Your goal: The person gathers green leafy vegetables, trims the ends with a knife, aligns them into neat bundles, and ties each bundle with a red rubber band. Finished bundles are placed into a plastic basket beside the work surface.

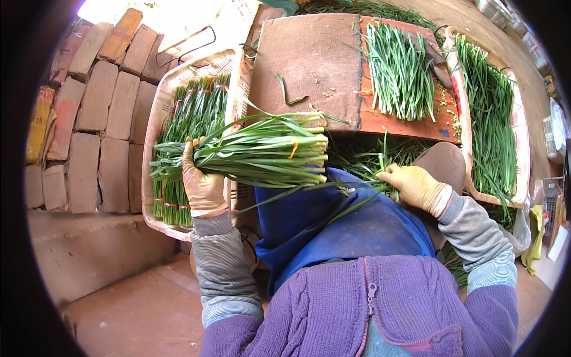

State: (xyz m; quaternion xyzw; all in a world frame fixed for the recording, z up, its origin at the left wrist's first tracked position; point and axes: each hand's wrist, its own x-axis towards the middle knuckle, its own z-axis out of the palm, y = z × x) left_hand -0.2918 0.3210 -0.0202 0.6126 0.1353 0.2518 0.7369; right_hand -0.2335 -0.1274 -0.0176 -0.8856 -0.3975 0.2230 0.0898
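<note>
In a pale work glove, my left hand (200, 183) grips a bunch of long flat green leaves, like Chinese chives (263, 149), near its leafy end. The cut ends point right, and an orange band shows near them. My gloved right hand (415, 185) is by my knee, its fingers closed around a few loose green stalks (382, 165). Ahead, a loose pile of cut chives (397, 71) lies on an orange-red board (401, 122), with a dark blade-like tool (437, 64) at its right edge. A brown cloth (308, 58) covers the surface to the left.
A plastic crate (149, 196) at my left holds banded chive bunches (196, 107). Another crate (522, 156) at my right holds loose chives (486, 125). Stacked bricks (91, 102) stand at far left. Green trimmings (357, 156) lie below the board, near my blue apron (348, 223).
</note>
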